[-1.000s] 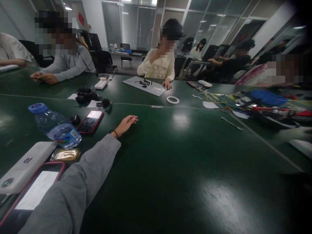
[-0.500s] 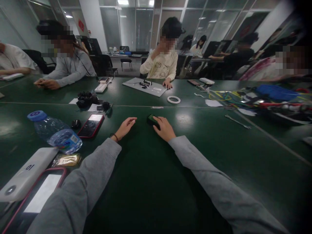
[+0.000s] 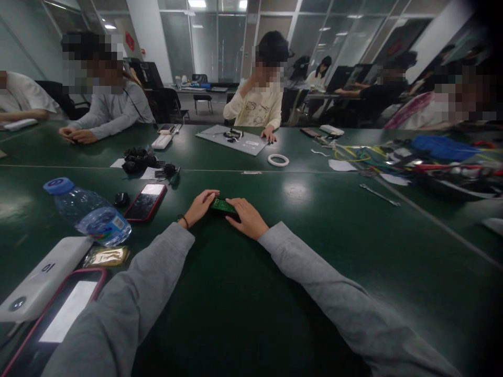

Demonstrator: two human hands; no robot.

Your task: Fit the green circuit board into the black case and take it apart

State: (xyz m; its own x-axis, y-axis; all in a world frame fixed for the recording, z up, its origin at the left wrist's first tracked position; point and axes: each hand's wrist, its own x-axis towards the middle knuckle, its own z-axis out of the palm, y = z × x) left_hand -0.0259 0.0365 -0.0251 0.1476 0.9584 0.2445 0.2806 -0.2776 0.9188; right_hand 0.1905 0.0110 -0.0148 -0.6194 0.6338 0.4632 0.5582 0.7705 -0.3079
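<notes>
A small black object with a green circuit board on top (image 3: 223,206) lies between my two hands, low over the dark green table (image 3: 243,293). My right hand (image 3: 248,217) grips its right end, fingers on the far side and thumb on the near side. At its left end is my left hand (image 3: 199,207), with the fingertips against or very near the corner; whether they press on it is hard to tell. A dark band circles my left wrist.
To the left are a water bottle (image 3: 92,212), a red-edged phone (image 3: 146,202), a white device (image 3: 45,277) and another phone (image 3: 63,319). A white ring (image 3: 278,160) lies ahead, cables (image 3: 444,149) at the right. A person's hand (image 3: 269,133) rests across the table.
My right hand has moved left and slightly nearer, bringing the green-topped object to my left hand. The board's face shows more now. My left hand has barely moved.
</notes>
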